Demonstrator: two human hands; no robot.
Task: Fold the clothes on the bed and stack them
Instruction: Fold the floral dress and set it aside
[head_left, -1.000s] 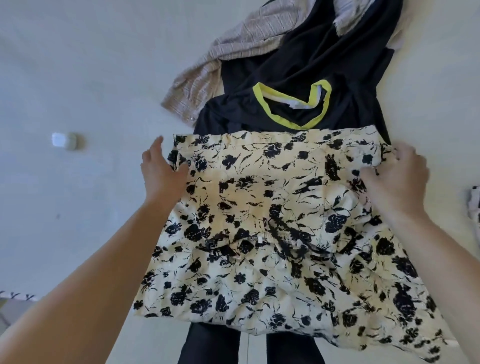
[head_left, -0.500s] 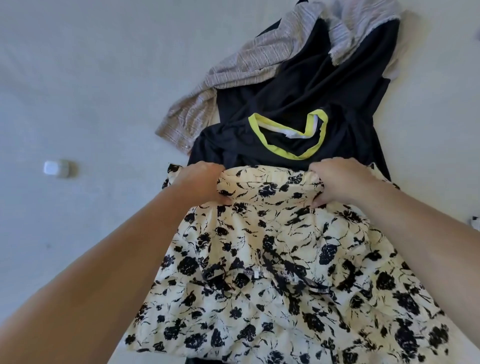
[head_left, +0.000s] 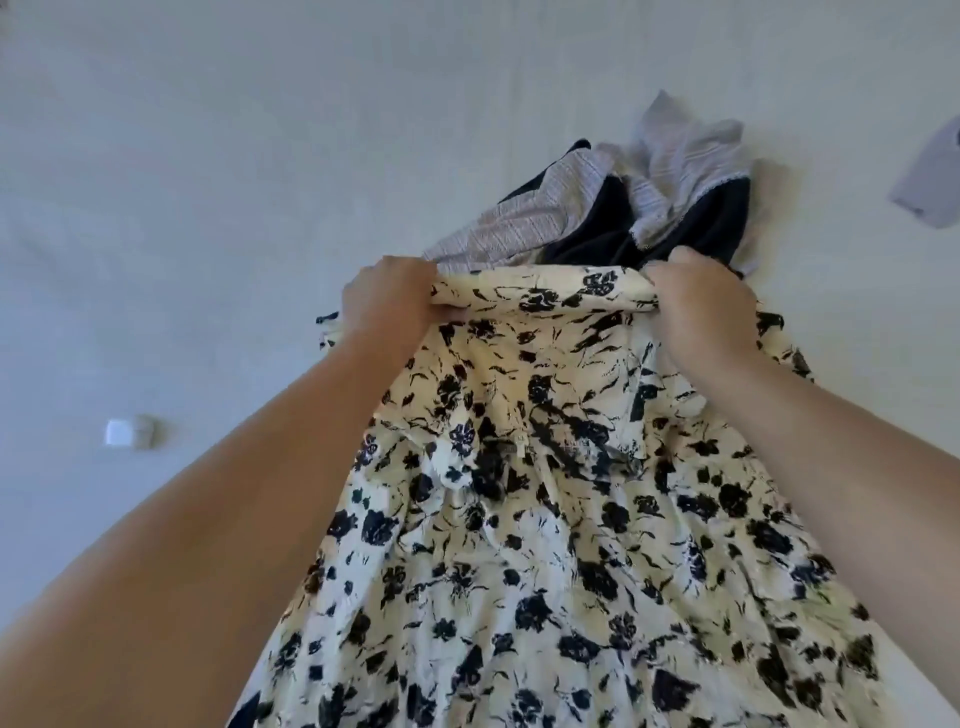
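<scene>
cream floral cloth (head_left: 519, 493), gripped flat at its corners a second ago, is now bunched at its far edge in the clenched left hand (head_left: 387, 299) and right hand (head_left: 701, 306), lifted over the dark pile (head_left: 649, 228) mid-bed (head_left: 208, 182), so folding is judged begun.

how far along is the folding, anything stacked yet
Done: no folded stack shows anywhere in view. In hand: the left hand and right hand both grip the far edge of the floral garment, which is mid-fold. Left: the dark garment and the striped grey garment lie crumpled beyond it, and a pale piece sits at the right edge on the bed. So it looks early.
</scene>
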